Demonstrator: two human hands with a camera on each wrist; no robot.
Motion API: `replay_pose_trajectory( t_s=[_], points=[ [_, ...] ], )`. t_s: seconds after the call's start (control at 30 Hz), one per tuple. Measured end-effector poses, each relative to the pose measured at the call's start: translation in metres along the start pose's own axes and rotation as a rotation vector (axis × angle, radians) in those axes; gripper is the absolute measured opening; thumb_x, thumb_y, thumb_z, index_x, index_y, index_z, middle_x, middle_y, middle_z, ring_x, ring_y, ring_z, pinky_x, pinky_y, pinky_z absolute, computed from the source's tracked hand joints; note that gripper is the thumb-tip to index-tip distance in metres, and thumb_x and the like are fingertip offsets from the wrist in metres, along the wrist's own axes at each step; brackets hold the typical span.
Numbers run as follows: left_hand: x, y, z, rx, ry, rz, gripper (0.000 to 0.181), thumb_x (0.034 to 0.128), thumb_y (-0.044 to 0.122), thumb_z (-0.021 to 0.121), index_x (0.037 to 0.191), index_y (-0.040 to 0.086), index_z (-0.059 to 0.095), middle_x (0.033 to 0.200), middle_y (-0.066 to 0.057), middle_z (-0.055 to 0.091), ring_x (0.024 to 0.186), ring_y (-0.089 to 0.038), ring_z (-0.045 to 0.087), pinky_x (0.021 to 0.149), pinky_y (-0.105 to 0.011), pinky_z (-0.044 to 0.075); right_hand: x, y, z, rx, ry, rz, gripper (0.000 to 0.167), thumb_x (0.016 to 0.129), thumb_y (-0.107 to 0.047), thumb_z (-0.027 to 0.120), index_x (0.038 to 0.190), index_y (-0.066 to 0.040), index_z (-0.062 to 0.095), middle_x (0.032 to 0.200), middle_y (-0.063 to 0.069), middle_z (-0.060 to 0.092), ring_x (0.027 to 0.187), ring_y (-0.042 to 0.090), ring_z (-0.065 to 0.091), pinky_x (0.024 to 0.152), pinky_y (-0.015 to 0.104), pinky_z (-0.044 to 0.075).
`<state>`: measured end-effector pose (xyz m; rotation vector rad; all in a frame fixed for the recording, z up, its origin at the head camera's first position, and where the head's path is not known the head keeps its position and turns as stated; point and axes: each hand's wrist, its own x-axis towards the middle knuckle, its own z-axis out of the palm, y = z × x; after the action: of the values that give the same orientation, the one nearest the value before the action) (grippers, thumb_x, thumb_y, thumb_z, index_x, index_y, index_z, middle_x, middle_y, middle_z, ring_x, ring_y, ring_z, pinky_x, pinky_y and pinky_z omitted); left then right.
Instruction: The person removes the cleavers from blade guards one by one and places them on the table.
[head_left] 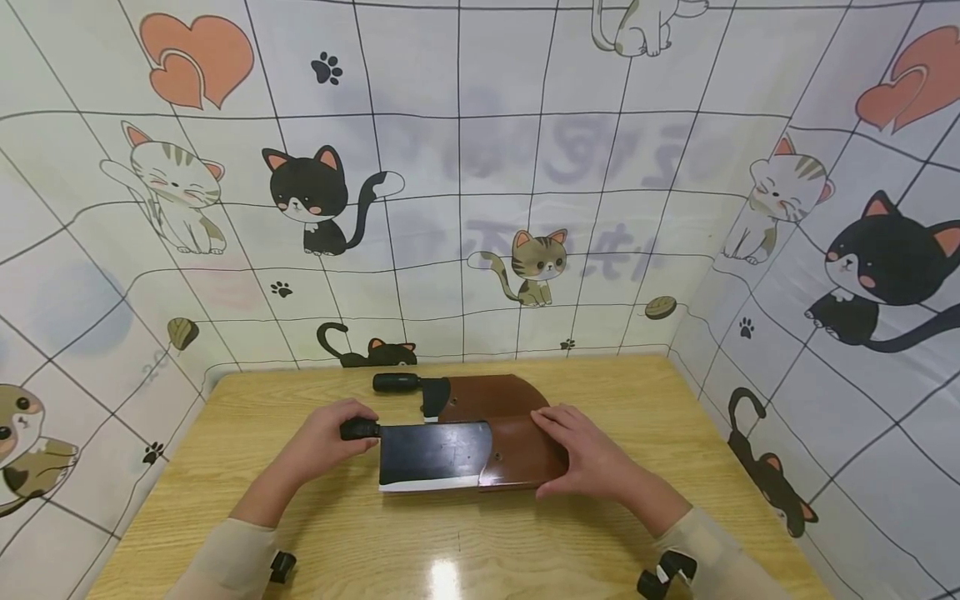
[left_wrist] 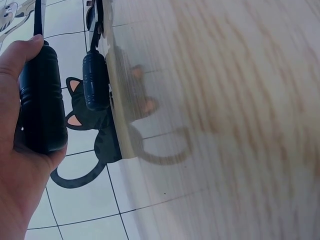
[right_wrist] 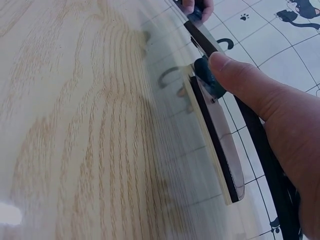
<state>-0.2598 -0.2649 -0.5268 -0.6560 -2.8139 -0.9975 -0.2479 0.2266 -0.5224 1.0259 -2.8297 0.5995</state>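
Note:
My left hand grips the black handle of a cleaver, whose dark, broad blade lies level with a pale cutting edge toward me. The front part of the blade is inside a brown sheath. At the sheath's right end is my right hand, thumb at the near edge and fingers on the far edge. In the left wrist view, fingers wrap the ridged handle. My right thumb presses the sheath's edge in the right wrist view. The cleaver appears raised off the table.
A second cleaver with a black handle lies behind, its blade in another brown sheath. Both rest on a wooden table. Cat-print sheeting stands along the back and both sides.

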Motion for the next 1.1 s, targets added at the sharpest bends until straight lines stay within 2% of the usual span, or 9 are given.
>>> replay_pose_trajectory(
  t_s=[0.27, 0.47, 0.67, 0.87, 1.1],
  points=[
    [-0.002, -0.002, -0.003, 0.02, 0.012, -0.001, 0.033, 0.0933, 0.018, 0.093, 0.123, 0.013, 0.08, 0.117, 0.006, 0.075, 0.105, -0.019, 0.07, 0.089, -0.045, 0.061, -0.003, 0.001, -0.002, 0.017, -0.004, 0.009, 0.125, 0.067, -0.062, 0.104, 0.166, -0.009, 0.051, 0.162, 0.007, 0.053, 0.152, 0.034, 0.045, 0.121, 0.06, 0.044],
    [-0.004, -0.008, -0.003, 0.02, 0.024, 0.014, 0.033, 0.0923, 0.017, 0.093, 0.122, 0.012, 0.08, 0.115, 0.006, 0.075, 0.102, -0.018, 0.07, 0.086, -0.042, 0.061, -0.004, 0.001, -0.003, -0.001, -0.005, 0.006, 0.125, 0.067, -0.063, 0.104, 0.166, -0.01, 0.05, 0.162, 0.006, 0.053, 0.152, 0.034, 0.045, 0.121, 0.059, 0.044],
    [-0.007, -0.009, -0.005, 0.021, 0.033, -0.002, 0.032, 0.0917, 0.017, 0.094, 0.121, 0.013, 0.08, 0.115, 0.006, 0.075, 0.103, -0.018, 0.07, 0.087, -0.043, 0.062, -0.006, 0.002, -0.004, 0.017, 0.0, 0.015, 0.125, 0.066, -0.062, 0.104, 0.166, -0.009, 0.05, 0.162, 0.007, 0.052, 0.152, 0.034, 0.045, 0.121, 0.06, 0.044],
    [-0.011, -0.013, -0.008, 0.018, 0.032, -0.021, 0.033, 0.0922, 0.016, 0.093, 0.122, 0.013, 0.08, 0.117, 0.007, 0.074, 0.103, -0.018, 0.07, 0.088, -0.043, 0.061, -0.009, 0.008, -0.002, -0.006, 0.018, 0.008, 0.126, 0.066, -0.062, 0.104, 0.166, -0.007, 0.05, 0.162, 0.008, 0.053, 0.151, 0.035, 0.046, 0.119, 0.06, 0.045],
    [-0.015, -0.02, -0.012, 0.045, 0.058, -0.01, 0.034, 0.0906, 0.016, 0.094, 0.121, 0.013, 0.08, 0.117, 0.006, 0.075, 0.104, -0.018, 0.071, 0.088, -0.044, 0.061, -0.013, 0.013, -0.001, -0.018, 0.034, -0.02, 0.126, 0.065, -0.062, 0.105, 0.165, -0.007, 0.051, 0.162, 0.01, 0.053, 0.15, 0.036, 0.047, 0.119, 0.059, 0.046]
  ],
)
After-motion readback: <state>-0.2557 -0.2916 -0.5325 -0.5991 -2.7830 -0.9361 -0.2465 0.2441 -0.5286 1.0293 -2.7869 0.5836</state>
